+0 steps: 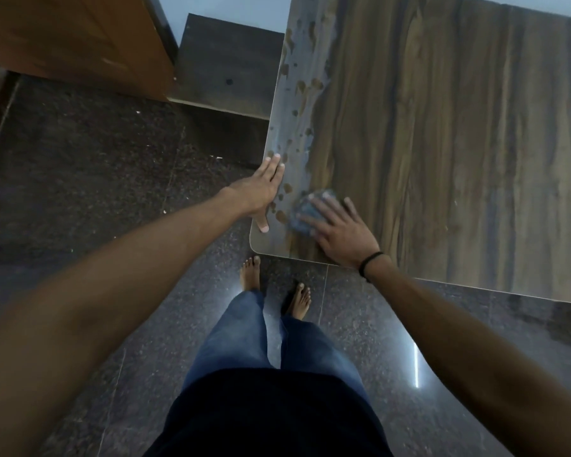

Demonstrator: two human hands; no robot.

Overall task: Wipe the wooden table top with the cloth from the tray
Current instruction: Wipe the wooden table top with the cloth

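Stone floor point(80, 159), dark, speckled and polished enough to mirror a light, lies under the person's bare feet point(251, 275), which stand just short of the table's near left corner. That worries me: anything wet pushed off the edge would land right by those toes, and glossy stone would turn slippery.

Just above the feet, the right hand point(340, 232), a dark band point(371, 263) at its wrist, lies flat with fingers spread, pressing the cloth point(305, 209) onto the wooden table top point(442, 143) near that corner. The cloth is a small blue-grey wad, blurred, under the fingertips only. Nothing curls round it, so a fast stroke could leave it behind or flick it over the edge.

Beside it, the left hand point(261, 189) rests along the table's left edge, fingers straight, holding nothing. It sits against the wet strip point(297, 94), a pale film broken into beads that runs up that side. A sweep leftward would drive the water over the edge; the bracing palm could smear it too, or nudge the table if leaned on.

Farther on, the rest of the top looks dull; I cannot tell whether it has been wiped. Beyond stand a dark step point(228, 61) and an orange-brown wooden panel point(80, 37). No tray is in sight.
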